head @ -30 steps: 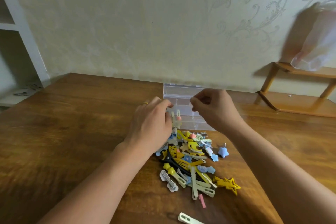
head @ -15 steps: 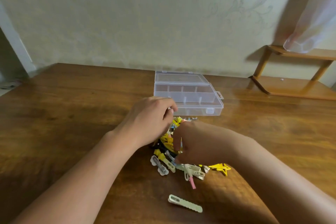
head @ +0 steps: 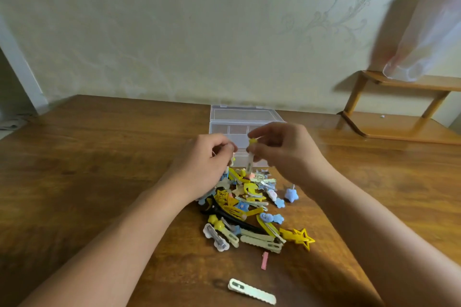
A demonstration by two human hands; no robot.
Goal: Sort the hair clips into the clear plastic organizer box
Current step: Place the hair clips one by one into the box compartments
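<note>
A pile of hair clips (head: 249, 204), yellow, blue, white and black, lies on the wooden table in front of me. Behind it stands the clear plastic organizer box (head: 232, 123), lid open. My right hand (head: 284, 149) pinches a pale clip with a yellow top (head: 251, 157), held upright over the box's near edge. My left hand (head: 207, 159) hovers at the pile's far left with fingers curled; a small metal piece seems to sit in them, mostly hidden.
A pale scalloped clip (head: 252, 291) lies alone near the front edge, a pink strip (head: 264, 260) just beyond it. A blue star clip (head: 291, 194) sits to the right of the pile. A wooden shelf (head: 404, 107) with a plastic bag (head: 429, 32) stands back right.
My right hand has risen from the pile with the pale yellow-topped clip and moved up toward the box. My left hand stayed near the pile's far left side.
</note>
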